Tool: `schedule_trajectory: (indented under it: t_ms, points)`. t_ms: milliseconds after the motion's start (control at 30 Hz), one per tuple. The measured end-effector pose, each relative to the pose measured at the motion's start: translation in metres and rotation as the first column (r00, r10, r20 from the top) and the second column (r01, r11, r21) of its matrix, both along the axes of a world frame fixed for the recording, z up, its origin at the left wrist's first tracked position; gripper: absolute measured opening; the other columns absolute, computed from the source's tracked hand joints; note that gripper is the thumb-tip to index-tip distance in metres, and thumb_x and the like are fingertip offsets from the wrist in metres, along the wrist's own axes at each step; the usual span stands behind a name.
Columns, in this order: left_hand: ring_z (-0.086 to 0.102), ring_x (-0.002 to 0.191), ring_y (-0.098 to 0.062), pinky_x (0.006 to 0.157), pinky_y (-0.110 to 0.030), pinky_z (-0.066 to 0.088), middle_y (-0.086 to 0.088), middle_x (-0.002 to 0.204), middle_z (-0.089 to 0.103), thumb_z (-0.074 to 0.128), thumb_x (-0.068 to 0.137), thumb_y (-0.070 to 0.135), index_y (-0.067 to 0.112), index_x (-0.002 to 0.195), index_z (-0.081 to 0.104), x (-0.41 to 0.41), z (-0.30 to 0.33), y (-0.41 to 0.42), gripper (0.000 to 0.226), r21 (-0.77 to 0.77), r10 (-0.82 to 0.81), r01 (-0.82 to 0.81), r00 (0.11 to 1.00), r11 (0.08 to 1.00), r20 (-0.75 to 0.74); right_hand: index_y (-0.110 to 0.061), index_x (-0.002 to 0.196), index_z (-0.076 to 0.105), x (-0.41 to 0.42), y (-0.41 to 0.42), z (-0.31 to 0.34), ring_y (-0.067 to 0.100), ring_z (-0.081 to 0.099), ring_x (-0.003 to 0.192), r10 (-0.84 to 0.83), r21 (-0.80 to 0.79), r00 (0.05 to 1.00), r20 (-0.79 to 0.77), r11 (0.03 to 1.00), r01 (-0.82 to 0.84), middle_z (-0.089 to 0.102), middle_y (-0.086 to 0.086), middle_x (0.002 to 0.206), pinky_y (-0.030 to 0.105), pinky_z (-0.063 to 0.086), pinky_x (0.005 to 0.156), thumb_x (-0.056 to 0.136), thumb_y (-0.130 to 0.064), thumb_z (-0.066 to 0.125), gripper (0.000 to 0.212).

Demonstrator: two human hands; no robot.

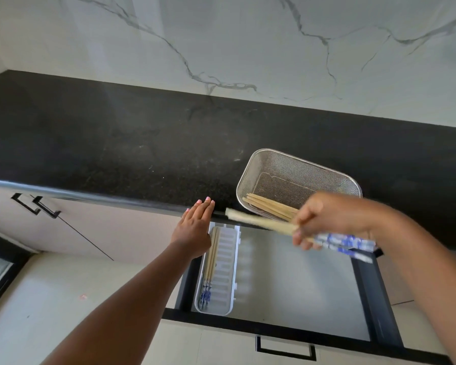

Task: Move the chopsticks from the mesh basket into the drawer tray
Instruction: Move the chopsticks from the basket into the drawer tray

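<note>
- The left hand (194, 230), on the arm nearest the camera, is spread flat with fingers together, holding nothing; its fingertips reach the bench edge at 12 o'clock of the tray, probably for balance while the other arm works
- The black bench (116, 143) carries the basket at its front edge, right above the open drawer (300, 280), so each carry is short
- The drawer is pulled well out, its grey floor bare but for the tray against its left wall
- The mesh basket (298, 167) sits at 1 o'clock of the tray; a few chopsticks in the basket (269, 205) lie with tips toward 10 o'clock
- The white drawer tray (227, 262) runs lengthwise, with a few chopsticks in the tray (210, 259) laid along its left side, patterned ends toward 6 o'clock
- The right hand (324, 219) pinches a blurred bundle of chopsticks (261, 222) mid-length, above the drawer, tips aimed at 9 o'clock toward the tray; I judge it mid-carry
</note>
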State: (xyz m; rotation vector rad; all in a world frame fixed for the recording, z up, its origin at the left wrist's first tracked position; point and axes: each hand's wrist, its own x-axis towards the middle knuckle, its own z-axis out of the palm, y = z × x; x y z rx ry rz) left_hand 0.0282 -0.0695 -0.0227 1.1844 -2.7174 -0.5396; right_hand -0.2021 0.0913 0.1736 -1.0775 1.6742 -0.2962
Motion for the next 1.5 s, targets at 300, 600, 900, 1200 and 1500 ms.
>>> schedule_trajectory:
  t_ms: [300,600,900,1200,1500]
  points:
    - [-0.009,0.147,-0.015,0.112,-0.031,0.000,0.004,0.162,-0.001,0.049,0.080,-0.006,0.022,0.153,0.002,0.000,-0.002,0.000,0.091,0.023,0.007,-0.007,1.000,1.000,-0.024,0.003,0.091,0.070,0.097,-0.010,-0.139,0.024,0.074,0.071,-0.149,0.201,0.965,-0.217,0.960,0.194,0.076,0.015,0.084,0.036,0.061,0.078,0.079,-0.007,0.068,0.015]
    - [-0.011,0.147,-0.013,0.116,-0.033,0.004,0.005,0.162,-0.003,0.047,0.079,-0.005,0.023,0.153,0.000,0.001,0.002,0.000,0.092,0.045,-0.002,0.004,1.000,0.999,-0.028,-0.002,0.112,0.060,0.144,-0.070,-0.241,0.030,0.067,0.102,-0.608,0.052,0.741,-0.284,0.762,0.645,0.069,0.016,0.112,0.035,0.057,0.086,0.084,-0.006,0.058,0.028]
    - [-0.009,0.147,-0.013,0.121,-0.035,0.005,0.004,0.162,-0.003,0.046,0.077,-0.005,0.020,0.153,0.001,0.003,0.007,0.001,0.092,0.076,-0.022,0.023,0.999,0.997,-0.027,-0.001,0.124,0.048,0.177,-0.082,-0.274,0.036,0.057,0.116,-0.771,0.120,0.617,-0.159,0.605,0.787,0.057,0.021,0.130,0.040,0.049,0.094,0.091,-0.009,0.044,0.034]
    - [-0.012,0.147,-0.012,0.121,-0.036,0.005,0.005,0.162,-0.006,0.045,0.077,-0.007,0.021,0.153,-0.001,0.002,0.009,0.003,0.093,0.083,-0.014,0.016,1.000,0.996,-0.017,0.002,0.137,0.034,0.172,-0.079,-0.275,0.036,0.051,0.124,-0.756,0.157,0.634,-0.164,0.614,0.773,0.048,0.021,0.139,0.043,0.045,0.103,0.092,-0.006,0.042,0.046]
    - [-0.012,0.147,-0.013,0.120,-0.038,0.008,0.004,0.162,-0.004,0.047,0.078,-0.007,0.021,0.153,0.000,0.001,0.008,0.002,0.093,0.097,-0.002,0.004,1.000,0.995,-0.017,-0.009,0.121,0.058,0.153,-0.049,-0.220,0.024,0.060,0.115,-0.645,-0.254,0.746,-0.166,0.759,0.600,0.064,0.010,0.125,0.030,0.048,0.095,0.089,-0.010,0.052,0.033]
